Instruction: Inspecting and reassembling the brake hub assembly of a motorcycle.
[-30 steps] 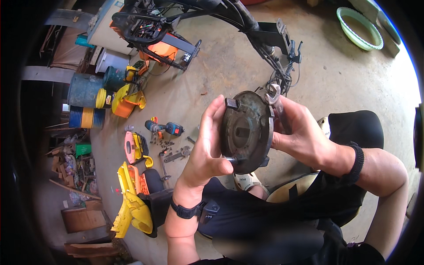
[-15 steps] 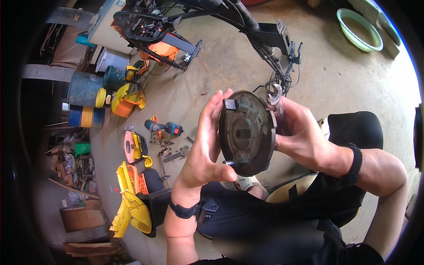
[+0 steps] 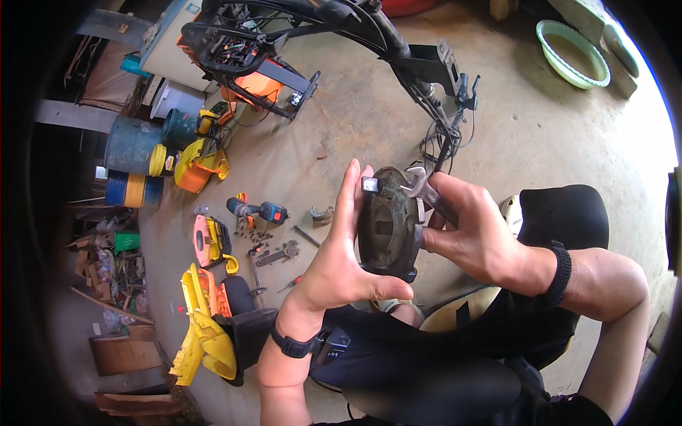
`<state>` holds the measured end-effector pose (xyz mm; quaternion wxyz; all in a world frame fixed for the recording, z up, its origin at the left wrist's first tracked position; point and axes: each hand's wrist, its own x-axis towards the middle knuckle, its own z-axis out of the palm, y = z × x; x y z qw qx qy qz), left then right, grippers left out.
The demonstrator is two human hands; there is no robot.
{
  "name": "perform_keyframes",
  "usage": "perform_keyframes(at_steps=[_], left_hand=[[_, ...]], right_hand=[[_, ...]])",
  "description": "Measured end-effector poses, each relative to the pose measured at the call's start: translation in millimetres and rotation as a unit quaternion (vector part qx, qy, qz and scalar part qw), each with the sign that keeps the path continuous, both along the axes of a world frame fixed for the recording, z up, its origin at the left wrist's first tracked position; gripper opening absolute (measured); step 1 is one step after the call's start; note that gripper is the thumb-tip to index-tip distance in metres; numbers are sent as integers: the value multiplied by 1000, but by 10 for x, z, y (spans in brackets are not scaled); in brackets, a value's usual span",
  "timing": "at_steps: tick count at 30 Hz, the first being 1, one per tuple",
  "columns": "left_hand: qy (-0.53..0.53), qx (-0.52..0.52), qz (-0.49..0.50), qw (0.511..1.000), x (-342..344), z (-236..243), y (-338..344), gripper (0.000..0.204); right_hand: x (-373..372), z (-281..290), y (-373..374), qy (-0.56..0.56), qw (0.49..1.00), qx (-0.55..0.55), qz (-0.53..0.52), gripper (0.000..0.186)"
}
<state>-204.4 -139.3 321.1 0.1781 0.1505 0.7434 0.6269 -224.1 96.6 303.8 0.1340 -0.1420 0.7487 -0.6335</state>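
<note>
Concrete floor (image 3: 355,128), bearing at left a cordless driver (image 3: 245,210) and an adjustable wrench (image 3: 278,253). Brake backing plate (image 3: 386,227): round, raised between the two hands; seen obliquely, long outline near upright, face toward the camera. Left hand (image 3: 339,263): spread wide, cupped at the plate's left edge. Right hand (image 3: 474,231): closed around an open-end wrench (image 3: 430,195), thumb by the right rim. Wrench: slanting up-left from the right hand, open end at the plate's upper-right rim; contact unclear.
</note>
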Motion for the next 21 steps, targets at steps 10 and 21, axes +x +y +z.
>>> perform_keyframes(at_steps=[10, 21], left_hand=[[-107, 193, 143, 965, 20, 164, 43, 132], [-187, 484, 8, 855, 6, 184, -95, 151]], right_hand=[[-111, 82, 54, -22, 986, -163, -10, 35], [-62, 311, 156, 16, 993, -88, 73, 48]])
